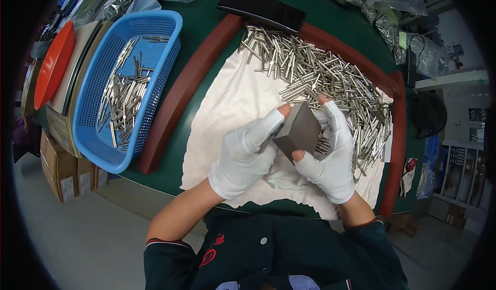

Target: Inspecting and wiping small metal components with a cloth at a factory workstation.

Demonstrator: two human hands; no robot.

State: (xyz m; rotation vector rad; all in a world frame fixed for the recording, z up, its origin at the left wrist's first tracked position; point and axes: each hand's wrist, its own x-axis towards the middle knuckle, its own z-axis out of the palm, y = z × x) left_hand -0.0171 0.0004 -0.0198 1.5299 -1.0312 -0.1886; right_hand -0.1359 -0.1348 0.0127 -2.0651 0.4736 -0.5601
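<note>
A dark grey rectangular block [298,130] is held up between my two hands above a pale cloth [217,109]. My left hand [245,153], in a white glove with a bare thumb tip, grips the block's left side. From the right, my right hand [330,168], gloved with bare fingertips, closes on the block with one tip pressed to its lower front face. Several thin metal pins [323,144] show in the gap beside the right hand; whether the hand holds them or they lie behind it, I cannot tell. Just beyond spreads a large heap of shiny metal pins [330,75].
Reddish-brown rails [188,96] frame the cloth on the green table [199,18]. A black phone [261,11] rests across the far rail. To the left stands a blue perforated basket [170,57] with more pins, beside a red tray [54,65]. Plastic bags [431,55] lie at the far right.
</note>
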